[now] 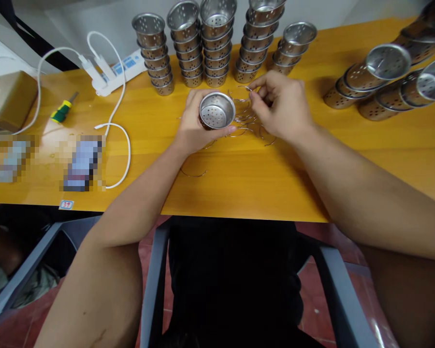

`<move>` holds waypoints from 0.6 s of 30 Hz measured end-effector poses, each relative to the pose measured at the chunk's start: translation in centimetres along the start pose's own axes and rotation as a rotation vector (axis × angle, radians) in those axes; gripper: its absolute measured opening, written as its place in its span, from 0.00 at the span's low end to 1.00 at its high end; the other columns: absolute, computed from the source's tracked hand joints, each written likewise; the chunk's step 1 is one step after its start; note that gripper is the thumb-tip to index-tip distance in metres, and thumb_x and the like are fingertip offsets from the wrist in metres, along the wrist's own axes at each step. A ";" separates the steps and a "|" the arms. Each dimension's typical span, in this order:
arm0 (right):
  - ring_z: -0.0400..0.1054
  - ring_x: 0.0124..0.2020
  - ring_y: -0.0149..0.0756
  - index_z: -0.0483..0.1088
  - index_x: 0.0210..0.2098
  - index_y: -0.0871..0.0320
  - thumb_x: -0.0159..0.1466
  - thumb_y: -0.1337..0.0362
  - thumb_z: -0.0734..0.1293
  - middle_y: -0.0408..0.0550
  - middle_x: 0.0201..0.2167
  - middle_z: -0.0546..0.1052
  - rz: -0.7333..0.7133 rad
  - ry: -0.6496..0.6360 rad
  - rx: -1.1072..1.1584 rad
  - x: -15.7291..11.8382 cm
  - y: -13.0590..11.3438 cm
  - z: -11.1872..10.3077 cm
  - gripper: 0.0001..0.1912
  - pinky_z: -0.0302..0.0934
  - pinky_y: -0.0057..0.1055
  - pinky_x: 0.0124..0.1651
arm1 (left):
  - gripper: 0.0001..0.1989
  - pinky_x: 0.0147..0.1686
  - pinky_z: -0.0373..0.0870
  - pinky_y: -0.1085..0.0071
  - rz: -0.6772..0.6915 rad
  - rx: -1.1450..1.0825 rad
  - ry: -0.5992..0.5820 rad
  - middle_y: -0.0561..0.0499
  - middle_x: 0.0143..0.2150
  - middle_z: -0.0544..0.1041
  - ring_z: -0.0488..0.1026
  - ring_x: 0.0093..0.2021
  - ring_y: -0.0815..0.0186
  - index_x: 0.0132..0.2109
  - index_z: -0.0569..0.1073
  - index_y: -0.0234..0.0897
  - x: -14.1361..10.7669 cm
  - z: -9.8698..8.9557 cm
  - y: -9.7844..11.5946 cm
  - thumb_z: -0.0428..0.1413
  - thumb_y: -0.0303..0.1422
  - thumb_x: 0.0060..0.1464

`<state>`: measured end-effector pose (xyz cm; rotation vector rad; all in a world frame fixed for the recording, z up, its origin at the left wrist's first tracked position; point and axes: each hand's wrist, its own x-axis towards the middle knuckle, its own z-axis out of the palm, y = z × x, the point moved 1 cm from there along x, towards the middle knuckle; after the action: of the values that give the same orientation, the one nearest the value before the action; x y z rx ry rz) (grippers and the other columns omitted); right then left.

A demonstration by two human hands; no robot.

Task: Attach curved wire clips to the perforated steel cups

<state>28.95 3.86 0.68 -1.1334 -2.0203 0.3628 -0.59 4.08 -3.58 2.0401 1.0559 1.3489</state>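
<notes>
My left hand (pixel 195 123) is wrapped round a perforated metal cup (pixel 217 111), its open mouth tilted up towards me. To the right of the cup, my right hand (pixel 281 104) pinches a thin curved metal wire (pixel 248 88) between thumb and forefinger. A loose pile of similar bent wires (pixel 244 117) lies on the table between and under the hands. One more curved wire (pixel 195 175) rests by itself nearer the front edge, below my left wrist.
Stacks of perforated cups (pixel 217 43) stand along the back, with more stacks (pixel 369 77) at the right. On the left are a power strip (pixel 121 75) with white cables, a screwdriver (pixel 63 110), a phone (pixel 82 164) and a cardboard box (pixel 12 101). Another person's leg (pixel 2 246) shows at lower left.
</notes>
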 end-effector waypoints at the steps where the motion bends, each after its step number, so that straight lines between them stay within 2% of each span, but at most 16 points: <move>1: 0.78 0.39 0.54 0.85 0.60 0.39 0.90 0.33 0.71 0.51 0.42 0.86 -0.004 0.013 0.019 0.0 -0.2 0.1 0.20 0.77 0.54 0.50 | 0.54 0.85 0.76 0.34 -0.002 0.002 0.000 0.43 0.70 0.88 0.78 0.79 0.39 0.70 0.82 0.55 0.1 -0.1 0.2 0.92 0.66 0.44; 4: 0.75 0.37 0.52 0.85 0.58 0.41 0.88 0.27 0.71 0.51 0.39 0.84 -0.023 0.030 0.065 0.0 -0.5 0.5 0.27 0.74 0.54 0.49 | 0.49 0.83 0.79 0.34 0.002 0.002 0.023 0.45 0.66 0.88 0.80 0.75 0.40 0.65 0.84 0.56 0.3 -0.3 0.1 0.93 0.64 0.43; 6: 0.73 0.37 0.51 0.84 0.57 0.41 0.87 0.24 0.72 0.50 0.37 0.82 -0.024 0.036 0.099 0.0 -0.4 0.8 0.29 0.73 0.53 0.48 | 0.49 0.82 0.81 0.36 -0.009 -0.008 0.048 0.46 0.67 0.88 0.81 0.73 0.41 0.64 0.83 0.56 0.3 -0.1 -0.7 0.94 0.63 0.42; 10: 0.69 0.34 0.48 0.84 0.58 0.41 0.87 0.28 0.76 0.47 0.35 0.80 -0.051 0.075 0.171 0.1 -0.1 1.2 0.25 0.69 0.50 0.45 | 0.55 0.77 0.87 0.39 -0.020 -0.079 0.078 0.48 0.67 0.89 0.86 0.67 0.45 0.68 0.79 0.55 0.2 0.5 -2.3 0.94 0.61 0.40; 12: 0.68 0.33 0.45 0.85 0.59 0.44 0.88 0.34 0.78 0.46 0.35 0.78 -0.084 0.082 0.203 0.1 0.0 1.2 0.22 0.66 0.48 0.43 | 0.54 0.76 0.88 0.41 -0.021 -0.075 0.058 0.46 0.68 0.89 0.87 0.69 0.44 0.71 0.77 0.53 0.1 0.7 -2.5 0.92 0.60 0.46; 15: 0.65 0.31 0.42 0.85 0.61 0.46 0.89 0.41 0.79 0.45 0.35 0.77 -0.104 0.075 0.237 0.0 0.0 1.4 0.17 0.64 0.45 0.40 | 0.49 0.80 0.85 0.44 -0.019 -0.028 0.025 0.41 0.73 0.86 0.86 0.75 0.44 0.77 0.74 0.49 0.0 0.9 -2.6 0.86 0.55 0.60; 18: 0.62 0.30 0.41 0.84 0.59 0.45 0.88 0.41 0.80 0.44 0.34 0.76 -0.095 0.101 0.261 0.0 -0.2 1.7 0.17 0.63 0.45 0.39 | 0.46 0.81 0.86 0.47 0.030 -0.014 0.026 0.39 0.79 0.82 0.85 0.80 0.46 0.85 0.66 0.51 -0.1 1.2 -3.2 0.77 0.52 0.72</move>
<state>27.59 3.95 -0.29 -0.8745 -1.8678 0.4946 -0.61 5.99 -6.47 2.0417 1.0281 1.3980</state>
